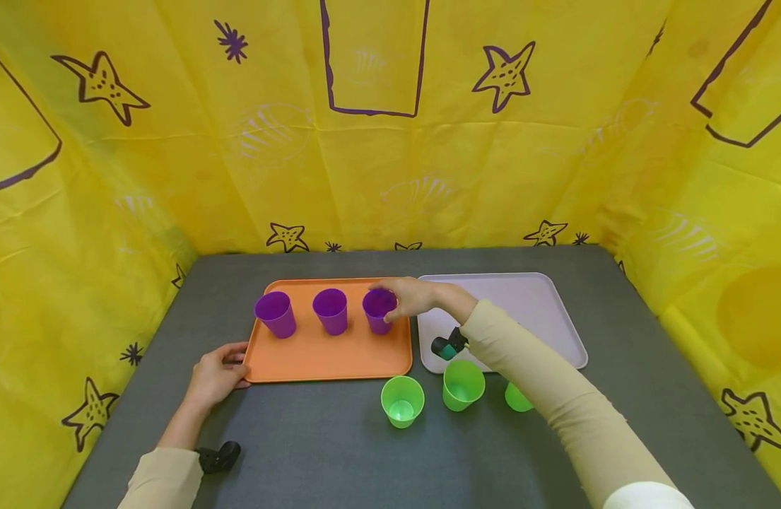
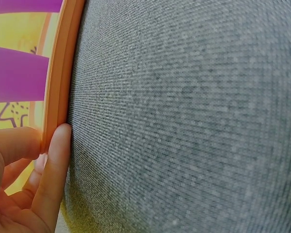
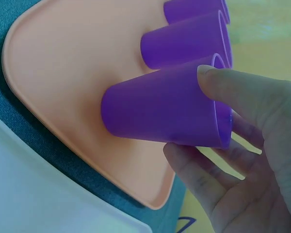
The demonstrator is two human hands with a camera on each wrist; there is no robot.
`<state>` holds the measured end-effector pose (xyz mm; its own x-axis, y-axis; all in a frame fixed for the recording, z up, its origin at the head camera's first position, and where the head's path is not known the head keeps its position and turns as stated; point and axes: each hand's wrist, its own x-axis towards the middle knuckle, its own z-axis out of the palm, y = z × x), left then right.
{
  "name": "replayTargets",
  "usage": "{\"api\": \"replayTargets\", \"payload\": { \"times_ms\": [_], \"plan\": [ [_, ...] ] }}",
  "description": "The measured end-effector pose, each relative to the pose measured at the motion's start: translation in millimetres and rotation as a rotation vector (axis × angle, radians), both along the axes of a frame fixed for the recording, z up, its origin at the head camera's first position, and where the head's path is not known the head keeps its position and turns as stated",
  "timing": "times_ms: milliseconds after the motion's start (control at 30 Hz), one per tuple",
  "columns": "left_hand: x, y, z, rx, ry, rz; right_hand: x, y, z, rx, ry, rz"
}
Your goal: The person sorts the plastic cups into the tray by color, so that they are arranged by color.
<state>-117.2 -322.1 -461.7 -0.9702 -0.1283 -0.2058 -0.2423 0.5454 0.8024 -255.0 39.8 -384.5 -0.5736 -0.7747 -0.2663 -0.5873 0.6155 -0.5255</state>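
Note:
My right hand (image 1: 413,295) holds the rightmost purple cup (image 3: 157,104) near its rim, thumb on one side and fingers on the other. That cup stands on the orange tray (image 1: 326,359), at the tray's right end. Two more purple cups, a middle one (image 1: 331,312) and a left one (image 1: 276,315), stand upright in a row with it. At the tray's front left corner, my left hand (image 1: 214,375) pinches the edge between thumb and fingers. The left wrist view shows its fingertips on both sides of the orange rim (image 2: 59,73).
Right of the orange tray lies a pale lilac tray (image 1: 514,293). In front of it stand a green cup (image 1: 402,403), another green cup (image 1: 463,386) and a third green cup (image 1: 517,398), partly hidden by my right sleeve. Yellow patterned cloth (image 1: 365,155) encloses the grey table (image 1: 314,452).

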Motion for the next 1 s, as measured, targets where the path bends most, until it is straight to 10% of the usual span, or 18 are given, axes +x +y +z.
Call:
{"api": "replayTargets", "payload": {
  "times_ms": [1000],
  "plan": [
    [0.7, 0.5, 0.2, -0.002, 0.014, 0.000, -0.7, -0.1, 0.7, 0.061, 0.007, -0.001]
  ]
}}
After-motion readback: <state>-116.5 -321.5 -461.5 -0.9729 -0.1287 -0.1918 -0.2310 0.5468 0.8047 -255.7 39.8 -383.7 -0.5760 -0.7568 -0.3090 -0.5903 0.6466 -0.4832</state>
